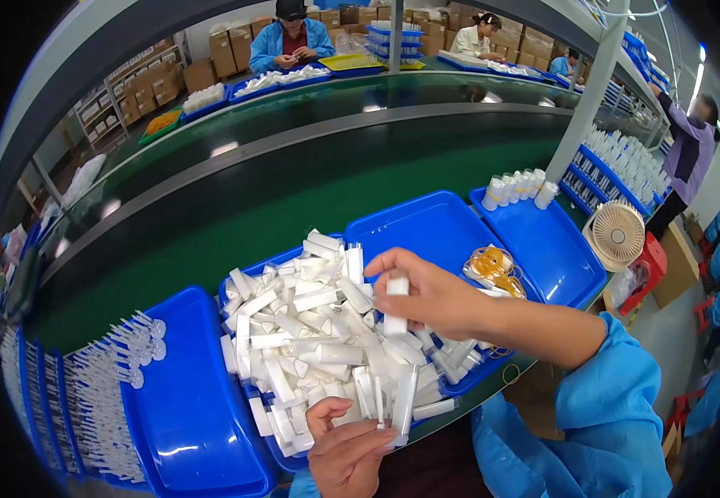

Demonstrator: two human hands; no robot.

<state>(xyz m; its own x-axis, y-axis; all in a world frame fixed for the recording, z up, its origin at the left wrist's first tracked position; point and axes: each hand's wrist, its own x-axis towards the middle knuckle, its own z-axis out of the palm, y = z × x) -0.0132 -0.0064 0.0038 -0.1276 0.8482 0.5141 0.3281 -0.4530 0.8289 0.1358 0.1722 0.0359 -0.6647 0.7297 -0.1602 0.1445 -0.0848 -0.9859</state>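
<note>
Green belting (pixel 285 187) runs across the workshop, with stocked blue trays along my near side. Out at the hands, the right hand (pixel 435 299) is curled partly closed over the heap, with a white piece (pixel 396 309) apparently pinched between thumb and fingers; it is a little blurred. Low at the near edge, the left hand (pixel 347 452) has its fingers half bent, their tips at the foot of a slim white part and a clear-sided tube (pixel 405 397); I can't tell whether it grips either.

I judge the white piece light and fairly stiff, smooth enough to slip, its thin walls liable to dent if squeezed. I'd take it across the long sides near mid-length, with a soft pinch.

Just beneath, a heap of white pieces (pixel 294 332) lies in all directions, filling a blue tray (pixel 291 462). Left of it, a second tray (pixel 198 407) carries clear stemmed parts (pixel 148 340) with round bases along its far side. Behind the heap, a third tray (pixel 418 217) stands next to tangled yellow bands (pixel 491 264); I can't make out what they rest on. Farther right, another tray (pixel 563 261) holds upright white cylinders (pixel 513 187) at its far end, near a round fan (pixel 617 234).
</note>
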